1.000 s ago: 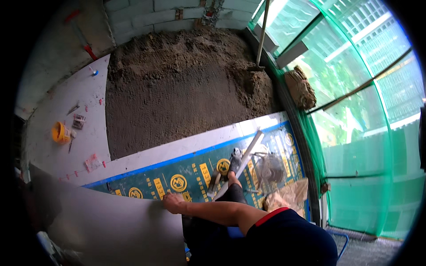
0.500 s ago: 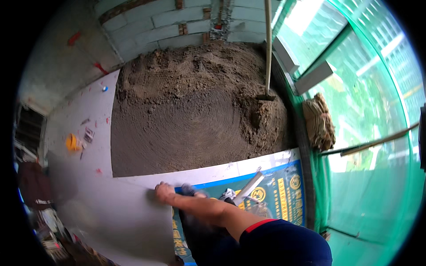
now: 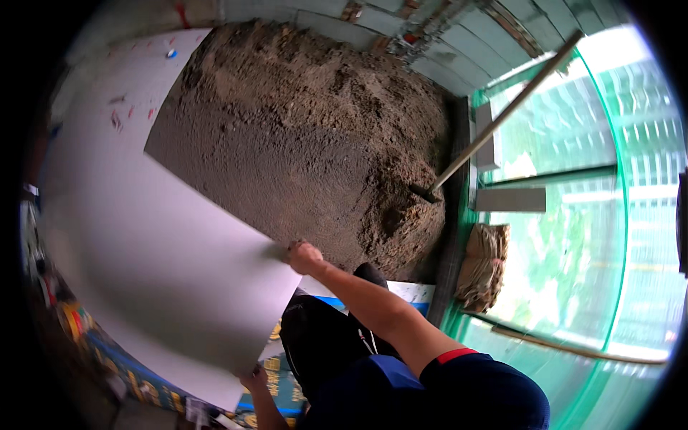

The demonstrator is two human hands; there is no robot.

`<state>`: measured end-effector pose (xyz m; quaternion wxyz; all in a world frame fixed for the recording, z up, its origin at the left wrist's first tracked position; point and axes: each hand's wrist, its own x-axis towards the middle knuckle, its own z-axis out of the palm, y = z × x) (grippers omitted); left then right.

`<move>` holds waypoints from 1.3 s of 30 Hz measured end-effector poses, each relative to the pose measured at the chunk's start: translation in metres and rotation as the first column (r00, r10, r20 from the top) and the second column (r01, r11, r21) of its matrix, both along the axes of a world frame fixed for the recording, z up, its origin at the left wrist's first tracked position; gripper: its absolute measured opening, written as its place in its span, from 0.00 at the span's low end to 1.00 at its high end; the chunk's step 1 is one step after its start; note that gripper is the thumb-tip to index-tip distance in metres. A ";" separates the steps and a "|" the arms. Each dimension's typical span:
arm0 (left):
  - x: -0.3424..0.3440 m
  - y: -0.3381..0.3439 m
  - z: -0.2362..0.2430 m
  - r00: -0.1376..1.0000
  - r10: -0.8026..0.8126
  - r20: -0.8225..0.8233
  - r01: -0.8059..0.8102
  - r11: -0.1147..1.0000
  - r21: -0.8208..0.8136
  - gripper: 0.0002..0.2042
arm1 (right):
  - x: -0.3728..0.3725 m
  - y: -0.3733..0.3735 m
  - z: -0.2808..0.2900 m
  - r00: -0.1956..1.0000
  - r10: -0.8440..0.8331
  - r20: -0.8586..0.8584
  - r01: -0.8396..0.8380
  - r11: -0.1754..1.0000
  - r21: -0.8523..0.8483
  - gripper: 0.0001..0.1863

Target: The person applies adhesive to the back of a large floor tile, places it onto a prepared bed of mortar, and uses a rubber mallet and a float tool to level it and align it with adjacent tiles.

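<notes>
A large, thin, whitish tile (image 3: 165, 236) is held up at a tilt by its near right edge. My right hand (image 3: 306, 258) is closed on the corner beside the mortar, fingers wrapped round the rim. Lower down the same edge, my left hand (image 3: 254, 378) grips the tile; part of its fingers is hidden behind the slab. Beyond the tile lies a bed of damp brown mortar (image 3: 287, 168), smoothed nearer me and heaped at the far side. The tile's upper left edge overlaps part of this bed in view.
A hoe with a long wooden handle (image 3: 502, 118) stands in the mortar pile at the right. Folded sacks (image 3: 484, 266) lie by green netting (image 3: 559, 244). Laid pale tile (image 3: 188, 41) borders the bed at far left, with a blue-topped item (image 3: 171, 54). Printed sheeting (image 3: 294, 398) covers the floor below.
The tile has been raised and shifted forward and right, now covering part of the mortar's near left corner. My right hand moved forward with it, and my left hand has come into clearer view.
</notes>
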<state>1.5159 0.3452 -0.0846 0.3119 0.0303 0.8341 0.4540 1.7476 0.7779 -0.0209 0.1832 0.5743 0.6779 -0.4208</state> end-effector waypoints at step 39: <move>0.534 0.510 -0.439 -0.263 0.589 0.765 -0.902 0.131 -0.411 0.06 | 0.417 0.534 -0.502 0.983 0.165 0.082 -0.176 0.973 0.147 0.41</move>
